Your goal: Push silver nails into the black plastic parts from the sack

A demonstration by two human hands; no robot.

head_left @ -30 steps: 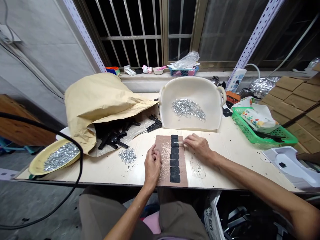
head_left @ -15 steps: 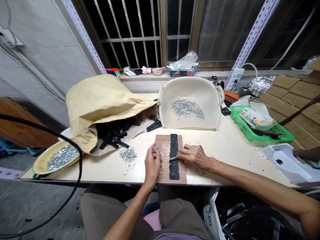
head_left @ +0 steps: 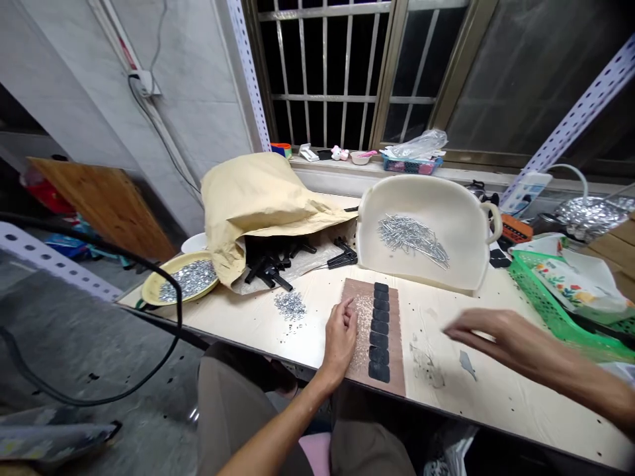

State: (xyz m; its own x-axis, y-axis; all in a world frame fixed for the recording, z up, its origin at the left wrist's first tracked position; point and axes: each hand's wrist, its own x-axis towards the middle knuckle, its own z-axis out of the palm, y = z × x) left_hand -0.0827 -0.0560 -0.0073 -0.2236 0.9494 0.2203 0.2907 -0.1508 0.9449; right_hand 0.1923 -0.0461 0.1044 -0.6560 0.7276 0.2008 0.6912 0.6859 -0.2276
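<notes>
My left hand [head_left: 341, 336] rests at the left edge of a brown board [head_left: 395, 317], its fingers loosely curled. Anything inside those fingers is hidden. A row of flat black rounded pieces [head_left: 380, 340] runs down the board, with pale specks beside it. To the right, my right hand [head_left: 501, 334] is over the table, apart from the board and blurred by motion. Its fingers are stretched out, with a gap at the thumb and nothing visible between them. Below it lies a small grey scrap [head_left: 467, 365].
A white tub [head_left: 421, 192] holding metal pins [head_left: 413, 238] stands behind the board. At left are a paper sack [head_left: 262, 192] with black parts [head_left: 270, 268], small metal bits [head_left: 290, 306] and a yellow dish [head_left: 153, 285]. A green basket [head_left: 540, 297] sits at right.
My right hand has left the row of black pieces and swung right; the slim metal rod seen at its fingers is no longer visible. My left hand stays by the board. The view has turned.
</notes>
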